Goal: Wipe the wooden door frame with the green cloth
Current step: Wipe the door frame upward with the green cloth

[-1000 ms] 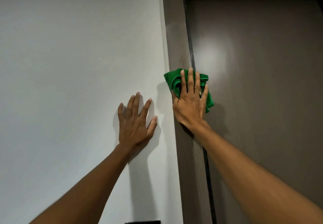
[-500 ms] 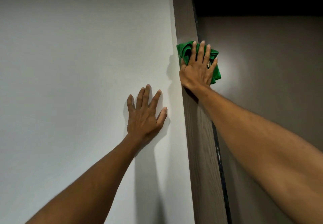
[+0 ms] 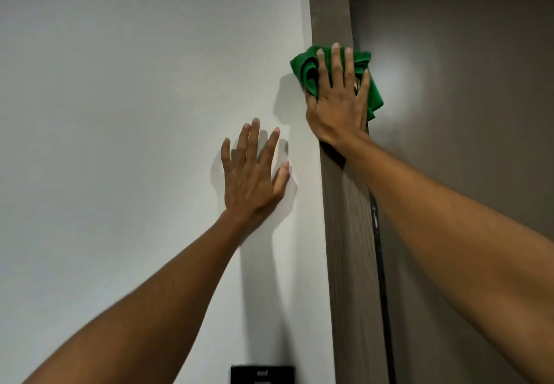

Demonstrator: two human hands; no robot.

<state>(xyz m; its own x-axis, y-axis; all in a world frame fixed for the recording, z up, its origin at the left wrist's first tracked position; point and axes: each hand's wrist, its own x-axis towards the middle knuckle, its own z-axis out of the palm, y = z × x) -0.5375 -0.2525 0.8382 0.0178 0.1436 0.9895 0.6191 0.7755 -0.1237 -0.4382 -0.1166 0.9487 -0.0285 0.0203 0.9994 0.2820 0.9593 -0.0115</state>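
Upper right of centre, my right hand [image 3: 337, 105] presses the bunched green cloth [image 3: 308, 69] flat against the wooden door frame [image 3: 350, 233], fingers extended and close together over it, loose folds showing past the fingertips and both sides. Risk as I judge it: those folds could drag out from under the palm, leaving bare skin on wood. My left hand [image 3: 254, 179] lies spread and empty on the white wall [image 3: 120, 114], left of centre.

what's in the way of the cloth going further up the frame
Nothing visible. The right hand presses the cloth flat on the frame, and the strip of frame above it is bare up to the picture's top edge. The left hand rests on the wall, off the frame.
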